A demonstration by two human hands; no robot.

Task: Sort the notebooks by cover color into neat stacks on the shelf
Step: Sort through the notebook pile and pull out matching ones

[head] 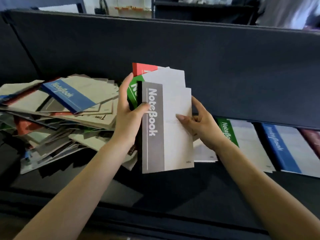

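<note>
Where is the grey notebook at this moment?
Head view, centre: the grey notebook is held upright in front of the green notebook and red notebook, left hand gripping its spine side, right hand pinching its right edge.

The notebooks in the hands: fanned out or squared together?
Fanned out: the green notebook and red notebook stick out, offset, behind the grey notebook in front.

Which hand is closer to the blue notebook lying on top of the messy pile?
Left. The left hand sits just right of that blue notebook; the right hand is farther right, beyond the held notebooks.
</note>
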